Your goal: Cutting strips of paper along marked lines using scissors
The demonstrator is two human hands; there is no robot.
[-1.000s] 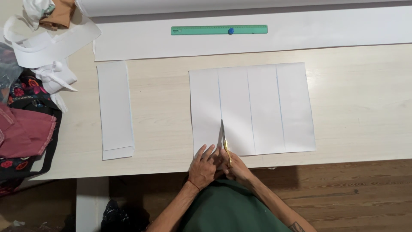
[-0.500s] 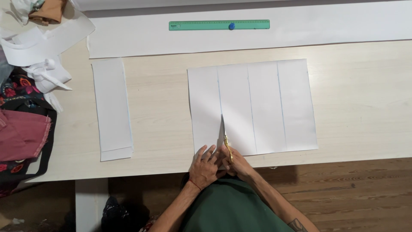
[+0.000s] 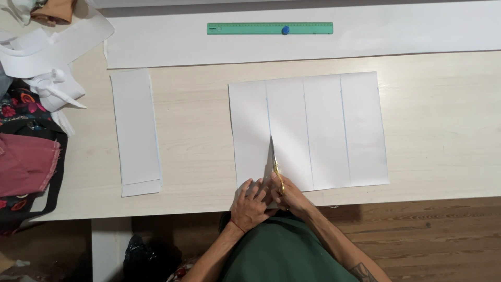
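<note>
Scissors [image 3: 273,162] in right hand [image 3: 292,196] cutting paper [image 3: 323,130]

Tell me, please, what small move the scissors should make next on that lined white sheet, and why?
Probably one more snip forward along the leftmost line: the scissors in the right hand have reached only partway up the white sheet, and the left hand steadies its near edge.

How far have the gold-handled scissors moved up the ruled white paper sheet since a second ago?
Cannot tell of any real advance: the gold-handled scissors keep their tip about halfway up the ruled white paper sheet, on its leftmost line, with the right hand at the near edge.
</note>
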